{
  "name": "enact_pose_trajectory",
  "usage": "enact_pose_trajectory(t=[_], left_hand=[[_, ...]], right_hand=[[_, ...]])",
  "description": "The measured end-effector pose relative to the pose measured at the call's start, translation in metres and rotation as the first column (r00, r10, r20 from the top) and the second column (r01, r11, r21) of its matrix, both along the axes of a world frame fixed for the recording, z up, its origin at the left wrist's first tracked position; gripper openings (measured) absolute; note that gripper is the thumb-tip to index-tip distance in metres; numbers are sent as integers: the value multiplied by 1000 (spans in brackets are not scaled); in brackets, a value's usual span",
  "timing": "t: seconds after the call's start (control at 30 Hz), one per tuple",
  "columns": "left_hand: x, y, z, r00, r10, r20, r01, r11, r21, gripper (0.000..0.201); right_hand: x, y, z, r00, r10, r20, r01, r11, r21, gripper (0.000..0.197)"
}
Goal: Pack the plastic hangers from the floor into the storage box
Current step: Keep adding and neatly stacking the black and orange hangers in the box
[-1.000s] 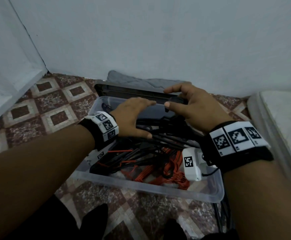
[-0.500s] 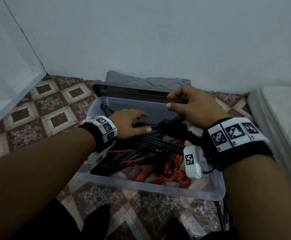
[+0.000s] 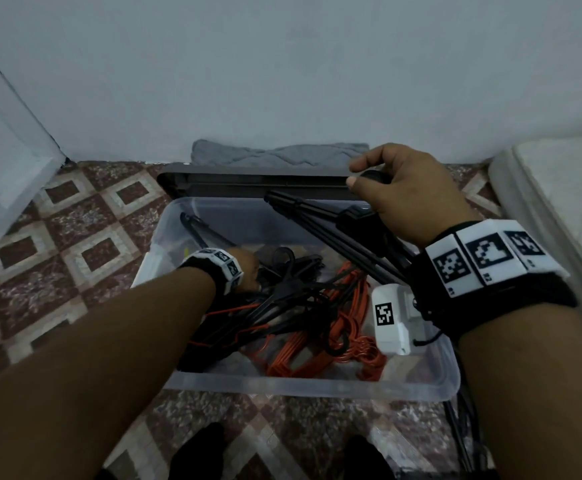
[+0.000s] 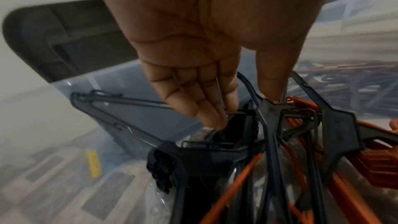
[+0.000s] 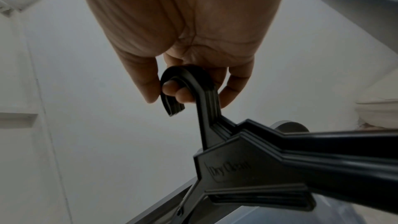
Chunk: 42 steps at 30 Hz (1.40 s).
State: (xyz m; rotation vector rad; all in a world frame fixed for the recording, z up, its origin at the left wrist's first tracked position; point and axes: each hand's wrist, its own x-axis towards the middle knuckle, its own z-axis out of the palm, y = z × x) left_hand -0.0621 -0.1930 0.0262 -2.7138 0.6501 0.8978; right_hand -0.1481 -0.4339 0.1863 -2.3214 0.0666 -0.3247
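While a person crouches over a clear storage box [image 3: 303,384] on the patterned floor [image 3: 74,230], both hands work among plastic hangers. At the right, the right hand [image 3: 410,199] is raised over the box's far right corner, fingers curled through the hooks of a small bundle of black hangers [image 3: 324,223] (the right wrist view shows several hooks stacked together on the fingers). That bundle slants down and to the left, partly above the box opening. At the left, the left hand [image 3: 248,268] reaches down into the box, its fingers [image 4: 206,113] extended and touching a tangle of black and orange hangers [image 3: 300,306] already lying inside; whether it grips any of them cannot be told. Behind the box, a dark lid [image 3: 248,183] leans near the wall, with a folded grey cloth [image 3: 275,154] beyond it.

Several risks seem likely. Lowered at this slant, the bundle's arms could catch on the box's far rim or snag in the tangle below. Hooks interlocking could drag packed hangers out again. Piled unevenly, the heap may keep the lid from closing.
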Motion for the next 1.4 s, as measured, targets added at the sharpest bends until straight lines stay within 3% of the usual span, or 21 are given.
enact_pose_trajectory(t=[0.07, 0.2, 0.37, 0.6, 0.77, 0.9, 1.0, 1.13, 1.3, 1.4], left_hand=[[3, -9, -27, 999, -2, -41, 5, 998, 69, 28], [2, -15, -72, 994, -14, -111, 27, 993, 116, 35], [-3, -13, -95, 990, -62, -124, 72, 994, 85, 30], [-2, -21, -34, 999, -49, 12, 51, 974, -219, 28], [-12, -27, 13, 989, -15, 149, 61, 949, -309, 23], [-25, -27, 19, 986, 43, 159, 18, 932, -363, 21], [-31, -26, 10, 974, 130, 183, -31, 884, -467, 37], [-36, -31, 7, 968, 139, 210, -18, 869, -494, 35], [-34, -41, 21, 949, 228, 216, -151, 934, -324, 21], [-26, -32, 37, 953, 230, 195, -134, 903, -409, 14]], right_hand=[[3, -4, -2, 1000, -26, 8, 26, 1000, -2, 15], [9, -6, -6, 999, -49, 4, 49, 999, 19, 15], [15, -7, -8, 996, -80, 33, 78, 996, 42, 16], [15, -23, -4, 985, -158, 71, 150, 983, 106, 18], [10, -31, -3, 978, -191, 82, 180, 976, 125, 16], [4, -37, 0, 976, -198, 91, 189, 977, 103, 15], [1, -42, 0, 973, -205, 109, 192, 974, 121, 14], [1, -49, 1, 959, -239, 152, 215, 964, 158, 14], [5, -48, -3, 963, -228, 145, 205, 966, 157, 16], [5, -47, -3, 965, -215, 149, 190, 967, 167, 18]])
